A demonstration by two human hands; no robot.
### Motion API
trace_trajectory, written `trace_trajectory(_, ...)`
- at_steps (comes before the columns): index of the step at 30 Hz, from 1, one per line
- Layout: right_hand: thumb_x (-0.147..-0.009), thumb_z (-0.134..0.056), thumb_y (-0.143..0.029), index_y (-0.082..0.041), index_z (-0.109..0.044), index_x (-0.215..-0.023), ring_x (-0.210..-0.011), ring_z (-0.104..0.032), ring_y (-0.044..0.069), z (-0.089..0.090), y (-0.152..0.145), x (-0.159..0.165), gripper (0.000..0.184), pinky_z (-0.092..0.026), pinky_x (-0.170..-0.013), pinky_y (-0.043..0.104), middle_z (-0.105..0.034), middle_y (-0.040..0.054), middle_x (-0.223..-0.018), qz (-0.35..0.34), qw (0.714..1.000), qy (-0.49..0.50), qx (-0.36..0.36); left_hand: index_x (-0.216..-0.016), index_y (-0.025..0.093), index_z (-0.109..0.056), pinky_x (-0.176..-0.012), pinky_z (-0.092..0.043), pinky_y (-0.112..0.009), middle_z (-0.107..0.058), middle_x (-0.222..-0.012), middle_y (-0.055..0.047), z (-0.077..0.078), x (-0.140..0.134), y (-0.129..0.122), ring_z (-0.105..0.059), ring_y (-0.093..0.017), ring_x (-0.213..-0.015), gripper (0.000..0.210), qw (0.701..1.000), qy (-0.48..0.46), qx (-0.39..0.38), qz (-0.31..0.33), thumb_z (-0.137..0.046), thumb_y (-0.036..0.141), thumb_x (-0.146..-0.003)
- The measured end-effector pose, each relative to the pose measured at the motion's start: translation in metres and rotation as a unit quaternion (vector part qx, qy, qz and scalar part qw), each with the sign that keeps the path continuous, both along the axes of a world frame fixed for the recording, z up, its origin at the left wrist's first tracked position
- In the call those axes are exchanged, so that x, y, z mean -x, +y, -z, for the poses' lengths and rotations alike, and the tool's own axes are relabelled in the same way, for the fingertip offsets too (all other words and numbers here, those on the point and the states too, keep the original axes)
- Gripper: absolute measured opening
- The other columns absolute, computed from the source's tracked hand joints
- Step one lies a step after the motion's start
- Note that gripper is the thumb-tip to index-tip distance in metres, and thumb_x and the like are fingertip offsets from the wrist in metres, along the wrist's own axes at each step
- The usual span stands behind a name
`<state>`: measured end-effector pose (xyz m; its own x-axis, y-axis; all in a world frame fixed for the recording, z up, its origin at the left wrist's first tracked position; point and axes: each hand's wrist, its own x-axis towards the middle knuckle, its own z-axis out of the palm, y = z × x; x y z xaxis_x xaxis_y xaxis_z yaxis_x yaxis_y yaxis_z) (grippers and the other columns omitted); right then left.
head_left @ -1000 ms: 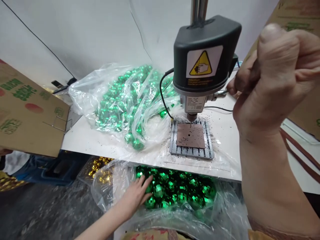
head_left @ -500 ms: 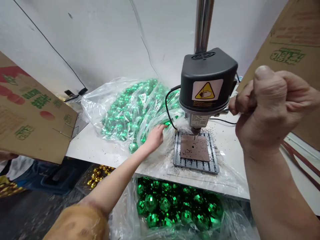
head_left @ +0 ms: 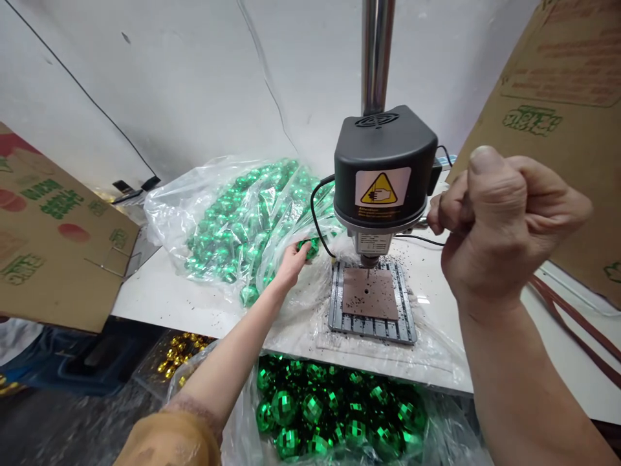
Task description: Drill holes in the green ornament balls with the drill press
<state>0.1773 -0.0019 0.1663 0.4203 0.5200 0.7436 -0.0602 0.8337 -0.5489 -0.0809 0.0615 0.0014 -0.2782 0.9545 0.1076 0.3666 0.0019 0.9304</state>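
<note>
Where the left hand (head_left: 292, 264) grips, a green ball (head_left: 313, 248) sits

Cardboard panel (head_left: 53, 239), printed green and red, leans at left; a second cardboard panel (head_left: 557, 168), green-printed, stands tilted at right. Black cord (head_left: 63, 68) runs down the pale wall (head_left: 184, 84). Shiny gold balls (head_left: 177, 355) sit low at left, beneath the tabletop's level.
</note>
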Motion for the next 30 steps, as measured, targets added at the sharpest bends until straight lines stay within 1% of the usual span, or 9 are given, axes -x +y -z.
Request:
trace_trajectory(2,-0.089,-0.06,-0.021,-0.019,-0.038,-0.053,-0.041,-0.037,0.004,0.0,0.0,0.001,0.042,-0.027,-0.041,0.03,-0.035,-0.0064,-0.045,0.002,1.0,0.004,-0.001,-0.107,0.016,-0.068,-0.068,-0.054,-0.029,-0.071,-0.087,-0.006,-0.004,0.0,-0.014,-0.065,-0.018,-0.079,0.043,0.998,-0.034,-0.054,-0.023,-0.064,0.051,-0.083)
trace_trajectory(6,-0.089,-0.06,-0.021,-0.018,-0.039,-0.052,-0.041,-0.036,0.004,0.0,0.0,0.001,0.042,-0.026,-0.042,0.029,-0.037,-0.0062,-0.045,0.0,1.0,0.008,-0.003,-0.1,0.019,-0.071,-0.085,-0.052,-0.03,-0.072,-0.102,-0.007,-0.01,-0.008,-0.033,-0.065,-0.019,-0.097,0.039,0.983,-0.067,-0.166,-0.039,-0.079,0.046,-0.073)
trace_trajectory(8,-0.089,-0.06,-0.021,-0.018,-0.039,-0.052,-0.042,-0.036,0.004,0.0,0.001,0.0,0.043,-0.026,-0.042,0.03,-0.037,-0.0058,-0.045,-0.008,1.0,0.002,-0.004,-0.104,0.021,-0.069,-0.079,-0.053,-0.028,-0.07,-0.103,-0.005,-0.014,-0.016,-0.042,-0.065,-0.018,-0.094,0.04,0.979,-0.134,-0.151,-0.035,-0.079,0.047,-0.075)
trace_trajectory(11,-0.089,-0.06,-0.022,-0.019,-0.038,-0.051,-0.042,-0.034,0.004,0.0,0.001,-0.001,0.045,-0.026,-0.042,0.03,-0.035,-0.0057,-0.045,-0.013,1.0,-0.002,-0.009,-0.114,0.025,-0.064,-0.064,-0.052,-0.024,-0.068,-0.098,-0.003,-0.017,-0.034,-0.057,-0.064,-0.014,-0.077,0.043,0.952,-0.288,-0.105,-0.01,-0.072,0.052,-0.081)
trace_trajectory(13,-0.09,-0.06,-0.023,-0.019,-0.037,-0.051,-0.042,-0.032,0.004,0.0,0.001,0.0,0.045,-0.026,-0.043,0.029,-0.032,-0.0057,-0.045,-0.011,1.0,-0.003,-0.009,-0.117,0.025,-0.063,-0.061,-0.051,-0.024,-0.067,-0.097,-0.002,-0.016,-0.047,-0.07,-0.063,-0.013,-0.073,0.045,0.942,-0.328,-0.068,0.026,-0.073,0.051,-0.082)
trace_trajectory(16,-0.09,-0.059,-0.026,-0.02,-0.036,-0.052,-0.044,-0.03,0.005,0.001,0.001,0.0,0.045,-0.028,-0.045,0.03,-0.031,-0.0049,-0.047,-0.009,1.0,-0.007,0.003,-0.12,0.023,-0.063,-0.07,-0.053,-0.024,-0.07,-0.102,-0.004,-0.006,-0.063,-0.084,-0.065,-0.014,-0.083,0.05,0.946,-0.316,-0.023,0.067,-0.079,0.048,-0.079)
trace_trajectory(20,-0.09,-0.06,-0.037,-0.022,-0.033,-0.053,-0.046,-0.028,0.009,0.002,0.002,-0.001,0.048,-0.03,-0.048,0.033,-0.03,-0.0036,-0.049,-0.006,1.0,-0.015,0.022,-0.118,0.02,-0.064,-0.09,-0.053,-0.03,-0.071,-0.11,-0.006,0.01,-0.076,-0.085,-0.067,-0.019,-0.102,0.054,0.963,-0.245,-0.038,0.105,-0.084,0.044,-0.073)
trace_trajectory(25,-0.089,-0.059,-0.045,-0.022,-0.03,-0.054,-0.046,-0.027,0.01,0.002,0.003,-0.001,0.051,-0.029,-0.047,0.035,-0.029,-0.0028,-0.048,0.008,0.999,-0.031,0.038,-0.12,0.02,-0.063,-0.091,-0.055,-0.035,-0.071,-0.113,-0.008,0.021,-0.083,-0.072,-0.068,-0.022,-0.103,0.056,0.975,-0.162,-0.047,0.144,-0.083,0.045,-0.074)
trace_trajectory(30,-0.09,-0.057,-0.044,-0.023,-0.029,-0.055,-0.044,-0.027,0.01,0.003,0.003,-0.002,0.049,-0.03,-0.046,0.036,-0.029,-0.0029,-0.049,0.024,0.998,-0.043,0.037,-0.123,0.02,-0.061,-0.094,-0.054,-0.038,-0.07,-0.117,-0.01,0.025,-0.086,-0.069,-0.068,-0.024,-0.106,0.056,0.977,-0.123,-0.044,0.169,-0.08,0.045,-0.077)
